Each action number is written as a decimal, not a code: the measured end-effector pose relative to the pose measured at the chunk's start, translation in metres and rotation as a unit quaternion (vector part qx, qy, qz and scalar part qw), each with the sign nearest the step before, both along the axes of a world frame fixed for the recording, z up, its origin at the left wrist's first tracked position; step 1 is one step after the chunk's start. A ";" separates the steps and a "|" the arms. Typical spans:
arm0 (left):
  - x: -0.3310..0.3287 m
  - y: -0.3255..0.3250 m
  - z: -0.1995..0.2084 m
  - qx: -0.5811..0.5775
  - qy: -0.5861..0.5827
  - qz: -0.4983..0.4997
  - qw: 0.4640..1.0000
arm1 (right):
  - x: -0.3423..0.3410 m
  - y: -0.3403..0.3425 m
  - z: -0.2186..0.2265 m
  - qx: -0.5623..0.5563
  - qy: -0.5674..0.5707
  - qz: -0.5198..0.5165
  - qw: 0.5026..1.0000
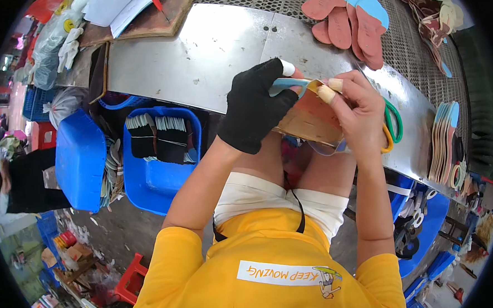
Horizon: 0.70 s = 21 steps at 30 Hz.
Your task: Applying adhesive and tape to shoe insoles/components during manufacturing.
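Observation:
My left hand (255,100), in a black half-finger glove with a white wrap on one fingertip, grips a light-blue-edged insole (285,85) between thumb and fingers. My right hand (358,101) is bare, with cream covers on its thumb and a finger. It pinches the edge of the same piece, next to a thin yellowish strip. A tan and reddish-brown flat surface (312,119) shows beneath the hands, over my lap. Whether it belongs to the insole, I cannot tell. Red insoles with blue ends (367,30) lie fanned out at the far right.
A metal worktop (163,61) runs across in front. On it are green (392,117) and yellow loops (388,139) and a row of insoles (444,141). Blue bins (162,186) stand below left, one holding bundled black pieces. A brown board (175,18) carries papers. A red stool (131,280) stands behind left.

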State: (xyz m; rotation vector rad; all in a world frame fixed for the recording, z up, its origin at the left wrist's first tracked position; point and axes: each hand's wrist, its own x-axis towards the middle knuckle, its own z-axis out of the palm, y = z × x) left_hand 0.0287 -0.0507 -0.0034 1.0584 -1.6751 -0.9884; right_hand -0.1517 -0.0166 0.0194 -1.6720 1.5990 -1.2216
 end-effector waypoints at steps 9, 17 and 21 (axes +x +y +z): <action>0.001 -0.003 0.003 -0.004 -0.029 -0.018 0.999 | 0.000 0.002 -0.005 -0.065 0.060 0.003 0.996; 0.001 -0.005 0.004 -0.009 -0.024 -0.040 0.999 | 0.008 0.004 0.004 -0.143 0.124 -0.028 0.981; 0.005 -0.008 -0.004 -0.047 -0.036 -0.066 0.996 | 0.001 -0.005 0.011 -0.092 0.202 0.051 0.974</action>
